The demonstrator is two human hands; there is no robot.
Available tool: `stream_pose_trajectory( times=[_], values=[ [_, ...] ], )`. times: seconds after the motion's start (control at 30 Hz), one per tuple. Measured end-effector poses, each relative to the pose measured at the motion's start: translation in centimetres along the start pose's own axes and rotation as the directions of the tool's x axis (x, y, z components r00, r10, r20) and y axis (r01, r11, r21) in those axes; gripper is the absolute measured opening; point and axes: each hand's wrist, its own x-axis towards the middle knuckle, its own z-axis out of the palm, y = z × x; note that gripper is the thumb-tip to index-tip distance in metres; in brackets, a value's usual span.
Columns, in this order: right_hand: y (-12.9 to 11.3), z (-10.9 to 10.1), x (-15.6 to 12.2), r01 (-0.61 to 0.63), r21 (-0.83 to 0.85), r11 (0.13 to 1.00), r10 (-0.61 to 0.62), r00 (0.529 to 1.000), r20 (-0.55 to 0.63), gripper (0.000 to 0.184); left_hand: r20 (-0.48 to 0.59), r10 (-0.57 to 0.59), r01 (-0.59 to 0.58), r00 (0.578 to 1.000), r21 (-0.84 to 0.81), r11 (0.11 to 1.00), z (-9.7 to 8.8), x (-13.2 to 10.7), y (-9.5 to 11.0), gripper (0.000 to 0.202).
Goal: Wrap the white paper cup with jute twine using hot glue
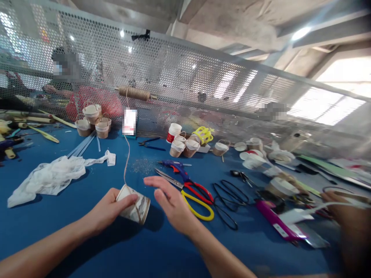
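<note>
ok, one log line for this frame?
left hand: holds paper cup | right hand: open, beside cup | twine: cup to spool

One paper cup (133,208) sits in the fingers (127,200) of the left hand (108,210). Just right of the fingertips (149,180) of the right hand (171,202) lies one pair of red-and-yellow scissors (199,200). Beyond those fingertips are one blue glue gun (174,166) and one twine spool (135,93). Left of all the fingers lies one white plastic bag (52,177).

Left hand (108,210) in a grip, right hand (171,202) open
</note>
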Motion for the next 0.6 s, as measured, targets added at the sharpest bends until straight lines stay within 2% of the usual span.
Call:
stream_pose_trajectory(
  times=[0.03, 0.1, 0.13, 0.17, 0.2, 0.3, 0.4, 0.5, 0.6],
  values=[
    [0.2, -0.8, 0.4, -0.051, -0.070, 0.996, 0.048, 0.997, -0.054, 0.030, -0.015, 0.004, -0.004, 1.000, -0.004, 1.000, -0.1, 0.1, 0.0, 0.040],
    [0.8, -2.7, 1.4, -0.236, -0.250, 0.939, 0.198, 0.966, -0.168, 0.031, -0.050, 0.031, -0.031, 0.998, -0.009, 0.999, -0.3, 0.1, 0.1, 0.039],
    [1.2, -3.7, 1.9, -0.333, -0.368, 0.868, 0.266, 0.938, -0.220, 0.032, -0.066, 0.047, -0.047, 0.997, -0.008, 0.999, -0.3, 0.1, 0.2, 0.039],
    [1.8, -4.7, 2.5, -0.431, -0.516, 0.740, 0.352, 0.902, -0.249, 0.033, -0.076, 0.059, -0.060, 0.995, -0.005, 0.998, -0.3, 0.1, 0.3, 0.038],
    [2.5, -5.7, 3.0, -0.472, -0.564, 0.678, 0.393, 0.880, -0.265, 0.033, -0.077, 0.066, -0.067, 0.995, -0.004, 0.998, -0.3, 0.1, 0.3, 0.037],
    [5.1, -7.4, 4.2, -0.545, -0.636, 0.546, 0.530, 0.813, -0.241, 0.029, -0.049, 0.061, -0.061, 0.997, 0.001, 0.998, -0.3, 0.1, 0.3, 0.035],
    [7.4, -7.6, 4.8, -0.572, -0.678, 0.462, 0.665, 0.729, -0.161, 0.029, -0.029, 0.076, -0.075, 0.997, 0.038, 0.996, -0.3, 0.1, 0.1, 0.036],
    [8.7, -7.1, 5.2, -0.601, -0.678, 0.423, 0.729, 0.671, -0.139, 0.031, -0.032, 0.109, -0.107, 0.993, 0.060, 0.992, -0.5, 0.2, -0.1, 0.037],
    [9.2, -7.1, 5.7, -0.641, -0.633, 0.434, 0.743, 0.652, -0.151, 0.031, -0.067, 0.139, -0.131, 0.988, 0.111, 0.985, -0.7, 0.4, -0.1, 0.036]
  ],
)
